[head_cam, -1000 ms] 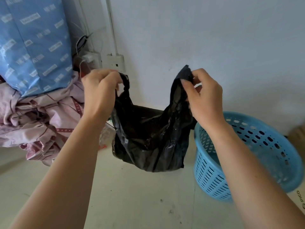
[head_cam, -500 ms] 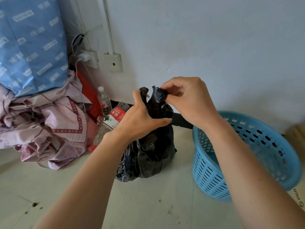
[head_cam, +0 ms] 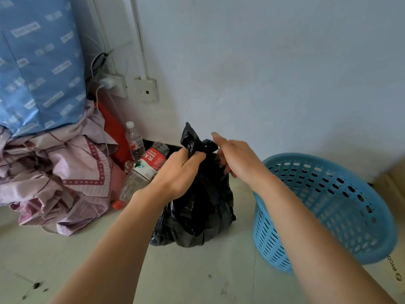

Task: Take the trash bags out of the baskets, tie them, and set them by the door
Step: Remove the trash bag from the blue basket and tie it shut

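Both hands (head_cam: 178, 172) (head_cam: 237, 159) round trash bag (head_cam: 197, 211) neck

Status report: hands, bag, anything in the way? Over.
Left hand grips black trash bag at its neck; right hand pinches it alongside. Bag on floor, out of blue basket. Plastic bottles left of it, nothing blocking.

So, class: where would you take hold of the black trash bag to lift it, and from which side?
Grip the bunched neck of the black trash bag from above: it stands upright on the floor and narrows to that top, while its body is wide and slack.
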Motion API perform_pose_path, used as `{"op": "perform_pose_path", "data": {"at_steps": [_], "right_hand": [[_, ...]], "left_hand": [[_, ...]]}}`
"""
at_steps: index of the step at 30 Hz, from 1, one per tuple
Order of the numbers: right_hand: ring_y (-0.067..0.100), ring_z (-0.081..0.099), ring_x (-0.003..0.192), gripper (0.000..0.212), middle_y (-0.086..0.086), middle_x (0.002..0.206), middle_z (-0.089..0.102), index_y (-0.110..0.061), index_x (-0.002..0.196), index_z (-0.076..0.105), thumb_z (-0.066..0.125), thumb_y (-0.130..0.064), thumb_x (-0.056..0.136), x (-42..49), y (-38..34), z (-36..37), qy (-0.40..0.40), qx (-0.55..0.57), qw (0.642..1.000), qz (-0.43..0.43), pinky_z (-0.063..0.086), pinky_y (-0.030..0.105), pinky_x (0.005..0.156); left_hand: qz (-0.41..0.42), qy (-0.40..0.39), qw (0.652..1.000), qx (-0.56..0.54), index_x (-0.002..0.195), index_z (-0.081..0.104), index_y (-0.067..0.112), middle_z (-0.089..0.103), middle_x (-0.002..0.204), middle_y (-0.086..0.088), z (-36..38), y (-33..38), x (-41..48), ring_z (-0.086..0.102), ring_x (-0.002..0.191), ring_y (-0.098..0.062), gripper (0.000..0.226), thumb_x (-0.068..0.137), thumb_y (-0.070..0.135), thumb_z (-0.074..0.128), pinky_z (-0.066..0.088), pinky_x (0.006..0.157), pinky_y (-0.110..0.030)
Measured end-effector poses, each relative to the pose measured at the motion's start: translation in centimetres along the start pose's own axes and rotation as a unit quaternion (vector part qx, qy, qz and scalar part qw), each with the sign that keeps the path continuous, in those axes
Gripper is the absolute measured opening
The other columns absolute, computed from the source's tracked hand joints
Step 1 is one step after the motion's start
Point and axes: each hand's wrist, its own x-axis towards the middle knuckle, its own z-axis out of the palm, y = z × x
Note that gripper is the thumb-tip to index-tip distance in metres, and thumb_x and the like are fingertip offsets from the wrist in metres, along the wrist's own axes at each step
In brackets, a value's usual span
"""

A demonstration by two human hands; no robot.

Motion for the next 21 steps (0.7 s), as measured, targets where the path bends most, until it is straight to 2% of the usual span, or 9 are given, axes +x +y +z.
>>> {"op": "perform_pose_path", "data": {"at_steps": [2, 4, 7, 11, 13, 14, 17, 19, 21], "right_hand": [[0.013, 0.045, 0.054, 0.047, 0.002, 0.064, 0.047, -0.014, 0.077, 0.050, 0.039, -0.057, 0.095, -0.1, -0.2, 0.4, -0.024, 0.022, 0.999, 0.005, 0.033, 0.027, 0.058], [0.005, 0.040, 0.045, 0.045, -0.008, 0.054, 0.043, -0.013, 0.072, 0.045, 0.038, -0.049, 0.097, 0.0, -0.1, 0.5, -0.038, 0.049, 0.998, 0.005, 0.030, 0.024, 0.056], [0.009, 0.042, 0.057, 0.036, -0.007, 0.060, 0.042, -0.015, 0.067, 0.043, 0.042, -0.033, 0.099, 0.1, 0.1, 0.7, -0.033, 0.041, 0.998, -0.023, 0.030, 0.026, 0.059], [0.010, 0.041, 0.060, 0.033, -0.006, 0.063, 0.042, -0.015, 0.067, 0.043, 0.045, -0.023, 0.098, 0.3, 0.2, 0.7, 0.019, 0.030, 0.997, -0.067, 0.031, 0.026, 0.058], [0.010, 0.040, 0.058, 0.031, -0.005, 0.062, 0.042, -0.012, 0.069, 0.046, 0.046, -0.022, 0.098, 0.4, 0.2, 0.2, 0.062, 0.040, 0.994, -0.078, 0.031, 0.024, 0.055], [0.011, 0.039, 0.057, 0.029, -0.003, 0.062, 0.042, -0.008, 0.072, 0.048, 0.047, -0.021, 0.098, 0.5, 0.3, -0.1, 0.081, 0.044, 0.992, -0.085, 0.032, 0.021, 0.053], [0.014, 0.044, 0.063, 0.028, 0.006, 0.069, 0.048, 0.002, 0.080, 0.054, 0.048, -0.020, 0.097, 0.7, 0.6, -0.9, 0.101, 0.052, 0.988, -0.103, 0.035, 0.022, 0.057], [0.009, 0.050, 0.065, 0.029, 0.005, 0.072, 0.055, 0.001, 0.080, 0.055, 0.050, -0.022, 0.098, 0.5, 0.5, -1.3, 0.097, 0.044, 0.987, -0.124, 0.037, 0.026, 0.061], [-0.001, 0.049, 0.055, 0.029, 0.004, 0.071, 0.062, 0.000, 0.078, 0.057, 0.053, -0.022, 0.097, 0.1, 0.0, -1.6, 0.072, 0.021, 0.985, -0.158, 0.040, 0.024, 0.062]], "left_hand": [[0.001, -0.012, 1.000, -0.007, 0.074, 0.053, -0.002, 0.044, 0.072, -0.007, 0.2, 0.2, 0.0, 0.039, 0.068, -0.020, 0.062, 0.068, 0.058, 0.040, 0.032, 0.065, -0.040], [-0.005, -0.016, 1.000, -0.005, 0.075, 0.055, -0.002, 0.044, 0.073, -0.008, 0.2, 0.1, 0.0, 0.039, 0.069, -0.019, 0.057, 0.071, 0.054, 0.042, 0.031, 0.066, -0.040], [-0.013, -0.013, 1.000, -0.008, 0.079, 0.055, 0.005, 0.044, 0.076, -0.009, 0.0, 0.1, 0.0, 0.042, 0.072, -0.019, 0.043, 0.076, 0.046, 0.043, 0.032, 0.069, -0.040], [-0.046, 0.001, 0.998, -0.052, 0.096, 0.054, 0.006, 0.056, 0.087, -0.009, 0.0, -0.2, 0.3, 0.054, 0.080, -0.022, 0.034, 0.093, 0.039, 0.046, 0.041, 0.076, -0.040], [-0.068, 0.004, 0.993, -0.098, 0.099, 0.055, 0.011, 0.059, 0.084, -0.010, -0.2, -0.3, 0.6, 0.058, 0.074, -0.025, 0.029, 0.096, 0.038, 0.045, 0.043, 0.070, -0.038], [-0.070, 0.006, 0.990, -0.126, 0.093, 0.055, 0.008, 0.058, 0.076, -0.012, -0.5, -0.5, 0.8, 0.057, 0.065, -0.024, 0.029, 0.097, 0.035, 0.044, 0.043, 0.065, -0.036], [-0.092, 0.005, 0.968, -0.234, 0.072, 0.052, 0.004, 0.050, 0.053, -0.011, -1.1, -1.5, 1.1, 0.051, 0.047, -0.022, 0.036, 0.100, 0.025, 0.042, 0.044, 0.056, -0.030], [-0.137, -0.011, 0.938, -0.319, 0.080, 0.057, 0.001, 0.052, 0.053, -0.009, -1.2, -2.1, 1.2, 0.053, 0.049, -0.024, 0.034, 0.099, 0.026, 0.043, 0.048, 0.057, -0.032], [-0.179, -0.034, 0.913, -0.366, 0.095, 0.060, -0.001, 0.059, 0.059, -0.010, -1.3, -2.7, 1.4, 0.054, 0.054, -0.023, 0.034, 0.099, 0.028, 0.042, 0.050, 0.060, -0.031]]}}
